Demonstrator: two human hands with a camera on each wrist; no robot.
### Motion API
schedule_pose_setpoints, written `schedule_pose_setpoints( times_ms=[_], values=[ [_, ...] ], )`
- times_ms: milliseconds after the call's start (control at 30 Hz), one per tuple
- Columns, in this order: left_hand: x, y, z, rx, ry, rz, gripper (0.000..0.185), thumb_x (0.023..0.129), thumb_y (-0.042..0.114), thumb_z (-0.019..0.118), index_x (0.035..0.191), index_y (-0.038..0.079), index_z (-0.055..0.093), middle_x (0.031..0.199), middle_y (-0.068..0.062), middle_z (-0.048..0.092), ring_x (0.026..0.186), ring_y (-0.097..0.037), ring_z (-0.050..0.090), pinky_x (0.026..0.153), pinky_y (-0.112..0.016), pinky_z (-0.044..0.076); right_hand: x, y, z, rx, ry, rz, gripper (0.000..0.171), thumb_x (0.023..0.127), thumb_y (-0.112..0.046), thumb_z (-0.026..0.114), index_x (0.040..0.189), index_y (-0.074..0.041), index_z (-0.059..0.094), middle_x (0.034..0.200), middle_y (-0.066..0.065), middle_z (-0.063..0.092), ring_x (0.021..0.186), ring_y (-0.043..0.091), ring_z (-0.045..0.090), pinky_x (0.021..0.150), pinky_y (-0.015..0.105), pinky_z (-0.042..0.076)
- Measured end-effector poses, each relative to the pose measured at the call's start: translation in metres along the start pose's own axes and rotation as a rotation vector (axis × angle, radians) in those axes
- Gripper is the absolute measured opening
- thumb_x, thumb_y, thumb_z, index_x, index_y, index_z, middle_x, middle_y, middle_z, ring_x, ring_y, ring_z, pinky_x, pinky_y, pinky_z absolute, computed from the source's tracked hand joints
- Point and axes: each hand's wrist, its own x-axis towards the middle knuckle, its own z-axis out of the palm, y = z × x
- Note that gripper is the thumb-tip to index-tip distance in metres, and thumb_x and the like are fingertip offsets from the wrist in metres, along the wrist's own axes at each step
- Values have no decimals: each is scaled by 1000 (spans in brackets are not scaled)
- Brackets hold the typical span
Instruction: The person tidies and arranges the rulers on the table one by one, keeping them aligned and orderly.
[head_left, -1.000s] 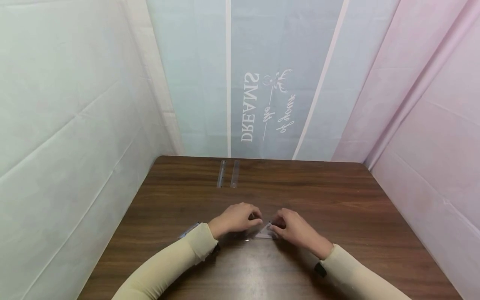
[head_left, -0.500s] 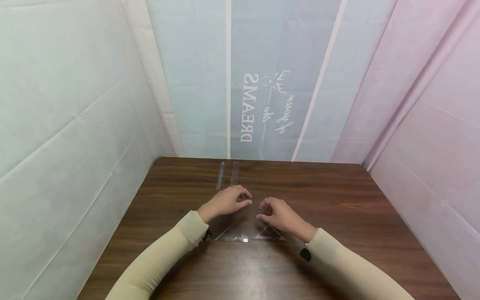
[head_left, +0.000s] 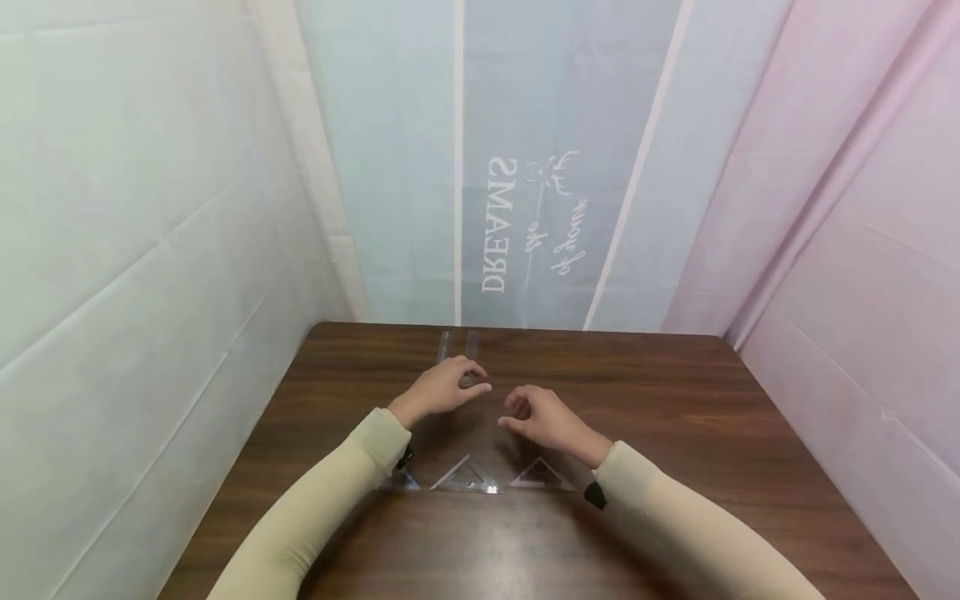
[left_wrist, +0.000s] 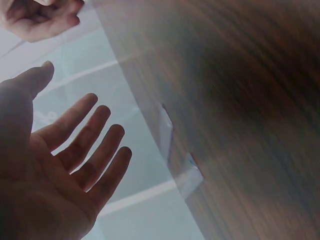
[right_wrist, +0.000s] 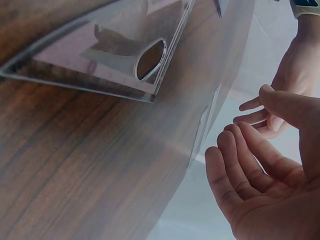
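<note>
Both hands hover over the middle of the dark wooden table [head_left: 675, 400], holding nothing. My left hand [head_left: 467, 382] is at the near ends of two clear straight rulers [head_left: 457, 345] that lie side by side by the far edge. Its fingers are straight in the left wrist view [left_wrist: 95, 135], where the rulers [left_wrist: 167, 131] show ahead of them. My right hand [head_left: 519, 412] floats beside it, fingers loosely curled [right_wrist: 240, 165]. Behind the wrists lie two clear triangular set squares [head_left: 467, 477] [head_left: 542, 474] and a smaller clear piece [head_left: 401, 480]. A set square [right_wrist: 100, 55] shows close up in the right wrist view.
Pale fabric sheets wall in the table on the left, back and right; the back one carries mirrored "DREAMS" lettering [head_left: 495, 225]. Bare wood [head_left: 675, 467] stretches to the right of the hands and along the near edge.
Both hands have let go of the set squares and moved away from me toward the rulers at the far edge. The set squares stay flat on the table.
</note>
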Motion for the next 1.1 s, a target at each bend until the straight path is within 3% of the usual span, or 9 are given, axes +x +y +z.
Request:
schedule_pose_setpoints(
  times_ms=[300,733,900,1100],
  values=[
    [22,-21,-4,10,36,-57,49,108,48,63,139,10,68,139,-11,65,132,-31,61,109,-52,51,14,4,0,20,10,22,36,97,-28,84,119,-2,72,105,4,73,92,15,68,84,39,59],
    [58,-40,-11,-18,-2,-134,61,114,49,51,156,5,51,158,-19,49,147,-36,49,119,-55,41,58,4,4,30,10,83,42,96,-31,84,122,0,71,109,7,72,96,19,68,87,42,59],
    [69,-46,-10,17,2,-133,52,115,34,53,157,3,50,162,-20,48,151,-37,45,121,-54,39,73,5,11,20,-17,71,43,96,-32,85,121,1,70,112,10,73,99,21,70,88,42,59],
    [78,-54,-4,77,5,-116,46,114,20,56,156,2,51,157,-19,51,146,-34,50,119,-50,43,87,8,20,36,-31,98,38,95,-30,86,116,-2,72,111,10,74,100,22,72,90,42,60]
  ],
)
